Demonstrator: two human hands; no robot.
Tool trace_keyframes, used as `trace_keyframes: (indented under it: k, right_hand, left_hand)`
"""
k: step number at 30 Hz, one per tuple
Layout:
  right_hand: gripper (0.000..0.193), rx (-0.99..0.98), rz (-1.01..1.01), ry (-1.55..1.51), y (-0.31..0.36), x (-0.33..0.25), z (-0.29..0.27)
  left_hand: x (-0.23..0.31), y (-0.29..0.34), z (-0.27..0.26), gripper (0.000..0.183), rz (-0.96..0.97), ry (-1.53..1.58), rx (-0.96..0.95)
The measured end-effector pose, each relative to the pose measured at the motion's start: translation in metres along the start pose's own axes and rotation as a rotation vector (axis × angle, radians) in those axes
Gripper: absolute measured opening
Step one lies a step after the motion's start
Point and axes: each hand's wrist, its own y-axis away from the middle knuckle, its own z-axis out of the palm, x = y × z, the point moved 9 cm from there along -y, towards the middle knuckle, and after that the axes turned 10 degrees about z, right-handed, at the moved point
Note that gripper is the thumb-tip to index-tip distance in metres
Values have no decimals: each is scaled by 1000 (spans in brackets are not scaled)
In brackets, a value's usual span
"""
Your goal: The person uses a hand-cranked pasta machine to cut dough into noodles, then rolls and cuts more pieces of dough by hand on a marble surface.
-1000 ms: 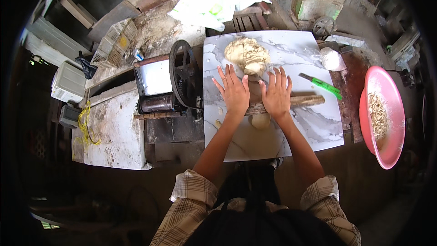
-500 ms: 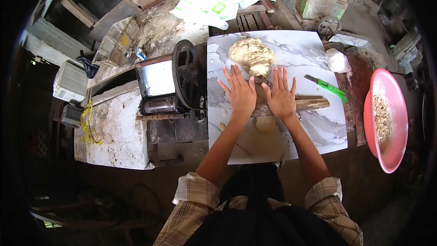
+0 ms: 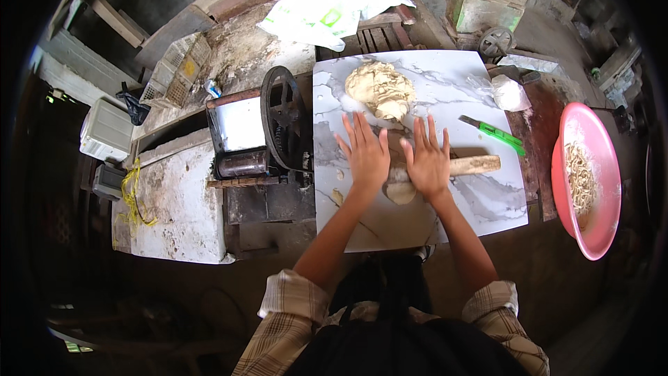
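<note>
Left hand [image 3: 369, 160] and right hand [image 3: 428, 166], fingers spread wide, lie flat across a cylindrical wooden rolling pin [image 3: 476, 165] over smooth dough [image 3: 401, 193] on a marble-patterned board [image 3: 490, 203].

The dough lump [image 3: 379, 89] is blocking the way beyond the left hand [image 3: 369, 163]; a gap is running between lump and knife [image 3: 495, 135].

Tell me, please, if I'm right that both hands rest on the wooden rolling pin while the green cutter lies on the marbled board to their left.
Not quite: the left hand and right hand do rest on the wooden rolling pin, but the head view shows the green cutter on the marbled board to their right, not their left.
</note>
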Motion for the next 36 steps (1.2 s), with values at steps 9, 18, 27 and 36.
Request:
trace_keyframes:
  k: [9, 18, 27, 36]
  right_hand:
    - [58, 63, 21, 47, 27, 4, -9]
    - [64, -46, -77, -89, 100, 7, -41]
    - [45, -164, -333, -245, 82, 22, -53]
    - [29, -351, -89, -226, 25, 38, -28]
  left_hand:
    - [9, 27, -3, 60, 34, 46, 2]
    - [47, 73, -29, 53, 221, 79, 4]
    - [44, 70, -43, 17, 287, 440, 48]
    - [13, 48, 10, 28, -104, 323, -55]
